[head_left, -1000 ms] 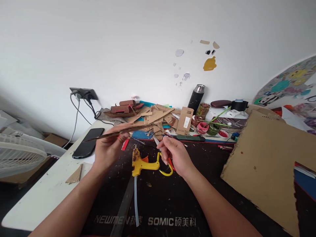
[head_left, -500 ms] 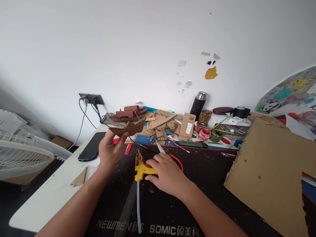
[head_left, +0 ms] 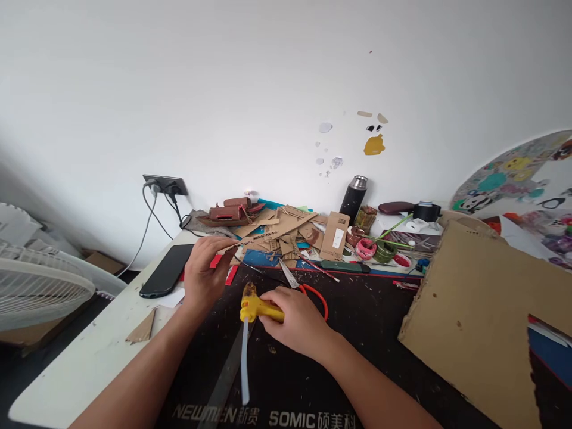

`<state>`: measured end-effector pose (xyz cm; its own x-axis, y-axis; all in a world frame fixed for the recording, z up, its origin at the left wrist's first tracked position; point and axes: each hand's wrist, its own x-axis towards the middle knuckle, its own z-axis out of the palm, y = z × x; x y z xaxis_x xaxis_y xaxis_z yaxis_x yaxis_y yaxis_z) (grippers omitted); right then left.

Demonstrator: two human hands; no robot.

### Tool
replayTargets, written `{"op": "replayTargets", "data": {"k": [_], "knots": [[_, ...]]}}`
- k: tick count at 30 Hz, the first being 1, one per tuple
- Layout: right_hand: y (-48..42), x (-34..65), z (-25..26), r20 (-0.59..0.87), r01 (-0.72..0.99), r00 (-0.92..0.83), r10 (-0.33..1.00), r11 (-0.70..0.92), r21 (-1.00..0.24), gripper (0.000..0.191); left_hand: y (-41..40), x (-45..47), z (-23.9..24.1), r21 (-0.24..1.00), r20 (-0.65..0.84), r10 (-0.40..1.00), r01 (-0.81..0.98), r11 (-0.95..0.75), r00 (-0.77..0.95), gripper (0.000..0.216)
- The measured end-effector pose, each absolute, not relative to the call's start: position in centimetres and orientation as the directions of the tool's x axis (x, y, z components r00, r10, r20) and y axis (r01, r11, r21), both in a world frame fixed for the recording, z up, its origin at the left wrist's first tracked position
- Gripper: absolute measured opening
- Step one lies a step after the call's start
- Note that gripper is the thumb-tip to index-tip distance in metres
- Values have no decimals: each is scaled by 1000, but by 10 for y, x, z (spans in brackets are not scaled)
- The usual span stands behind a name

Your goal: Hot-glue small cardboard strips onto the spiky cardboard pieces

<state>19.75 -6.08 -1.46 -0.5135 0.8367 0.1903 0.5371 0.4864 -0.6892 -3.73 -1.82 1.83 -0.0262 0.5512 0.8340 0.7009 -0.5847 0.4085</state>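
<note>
My right hand (head_left: 297, 316) is wrapped round the handle of a yellow glue gun (head_left: 251, 305), its nozzle pointing away from me. A pale glue stick (head_left: 245, 363) sticks out of the gun's rear towards me. My left hand (head_left: 206, 271) pinches a piece of cardboard (head_left: 230, 245), seen nearly edge-on and partly hidden by the fingers. Just beyond the gun lie scissors (head_left: 319, 298) with red handles, partly covered by my right hand. A metal ruler (head_left: 226, 375) rests on the black mat (head_left: 348, 369) below the gun.
Cardboard scraps (head_left: 290, 226) and brown model boats (head_left: 227, 214) lie along the wall. Paint jars (head_left: 366, 249) and a black flask (head_left: 354, 199) stand right of them. A large cardboard sheet (head_left: 469, 310) covers the right side. At left are a phone (head_left: 167, 271) and a fan (head_left: 44, 286).
My left hand has tilted the cardboard from face-on to nearly edge-on and lowered it slightly. My right hand has closed round the glue gun's handle and turned the gun.
</note>
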Motion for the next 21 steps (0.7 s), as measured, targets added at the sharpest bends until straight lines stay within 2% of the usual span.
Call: {"op": "replayTargets", "data": {"k": [2,4,7,11,14,18,21], "knots": [[-59,198,-14,192,423,-433,881,386,-820,25,-18,-39,18,395,844,536,707,-586,-27,12],[-56,199,-13,126,288,-354,927,236,-928,23,-18,-40,18,382,853,521,716,-585,-30,14],[-47,203,-12,5,23,-239,971,11,-1000,29,-17,-42,18,371,863,503,725,-580,-39,15],[-36,212,-3,-61,-360,-138,989,-107,-927,42,-16,-43,18,371,864,501,734,-568,-49,15],[-33,219,6,-113,-501,-152,982,-175,-848,50,-15,-44,17,353,867,497,743,-569,-31,18],[-33,221,8,-142,-577,-275,951,-281,-767,49,-12,-47,12,315,878,479,751,-581,2,23],[-33,220,4,-155,-557,-324,933,-321,-766,50,-10,-48,9,274,896,445,761,-588,21,24]]}}
